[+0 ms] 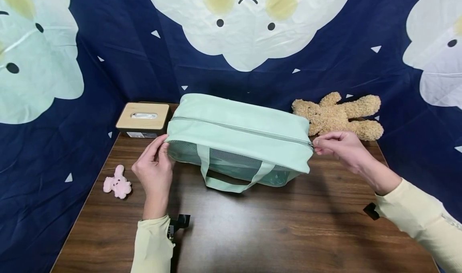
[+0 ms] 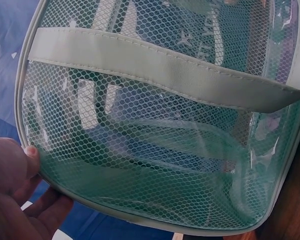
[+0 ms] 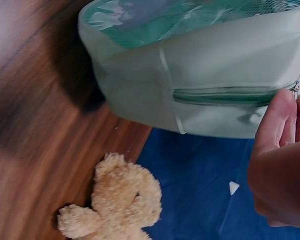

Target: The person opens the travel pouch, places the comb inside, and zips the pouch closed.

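A mint-green bag (image 1: 238,122) with a mesh front and a carry handle (image 1: 231,186) stands on the table, its zipper (image 1: 238,129) running along the top. My left hand (image 1: 155,168) pinches the bag's upper left corner between thumb and fingers; the left wrist view has the fingertips (image 2: 32,155) at the piped edge beside the mesh. At the right end, my right hand (image 1: 341,148) pinches the zipper pull (image 3: 296,91). Below that pull, down the bag's end panel, a dark green strip (image 3: 220,96) shows between the zipper's edges.
A tissue box (image 1: 142,120) with a wooden lid sits behind my left hand. A small pink plush toy (image 1: 118,182) lies at the table's left side. Behind my right hand lies a tan teddy bear (image 1: 333,114). Blue cloth with cloud faces surrounds the brown table (image 1: 252,233).
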The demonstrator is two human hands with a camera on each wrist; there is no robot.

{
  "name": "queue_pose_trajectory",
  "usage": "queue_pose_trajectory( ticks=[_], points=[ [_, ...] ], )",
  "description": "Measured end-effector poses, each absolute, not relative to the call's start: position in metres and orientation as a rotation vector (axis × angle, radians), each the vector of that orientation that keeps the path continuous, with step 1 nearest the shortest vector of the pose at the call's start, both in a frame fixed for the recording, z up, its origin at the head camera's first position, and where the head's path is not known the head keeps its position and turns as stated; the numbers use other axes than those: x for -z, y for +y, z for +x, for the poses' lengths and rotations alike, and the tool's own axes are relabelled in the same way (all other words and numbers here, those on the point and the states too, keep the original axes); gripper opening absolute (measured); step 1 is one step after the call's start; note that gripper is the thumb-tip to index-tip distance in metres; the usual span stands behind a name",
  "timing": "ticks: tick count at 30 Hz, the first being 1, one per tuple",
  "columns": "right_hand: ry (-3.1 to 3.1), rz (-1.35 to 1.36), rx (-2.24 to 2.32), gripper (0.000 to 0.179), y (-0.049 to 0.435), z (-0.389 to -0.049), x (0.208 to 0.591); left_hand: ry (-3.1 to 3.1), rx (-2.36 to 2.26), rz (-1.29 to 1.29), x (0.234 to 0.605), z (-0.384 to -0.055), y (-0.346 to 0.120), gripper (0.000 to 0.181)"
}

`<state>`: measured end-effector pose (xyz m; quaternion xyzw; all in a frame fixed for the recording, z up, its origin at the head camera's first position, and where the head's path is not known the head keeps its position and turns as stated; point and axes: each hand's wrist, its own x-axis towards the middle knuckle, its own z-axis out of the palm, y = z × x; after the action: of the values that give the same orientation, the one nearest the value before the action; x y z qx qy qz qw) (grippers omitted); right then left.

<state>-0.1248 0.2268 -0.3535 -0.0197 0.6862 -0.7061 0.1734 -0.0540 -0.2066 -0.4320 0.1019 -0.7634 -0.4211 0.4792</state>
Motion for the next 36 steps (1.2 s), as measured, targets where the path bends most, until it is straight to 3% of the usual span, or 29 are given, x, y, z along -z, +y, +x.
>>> queue_pose_trajectory(
  ticks=[36],
  points=[
    [1.813, -0.019, 2.234, 0.04, 0.246, -0.131, 0.447, -1.884, 1.006, 0.247, 0.432, -0.054, -0.213, 0.014]
  ],
)
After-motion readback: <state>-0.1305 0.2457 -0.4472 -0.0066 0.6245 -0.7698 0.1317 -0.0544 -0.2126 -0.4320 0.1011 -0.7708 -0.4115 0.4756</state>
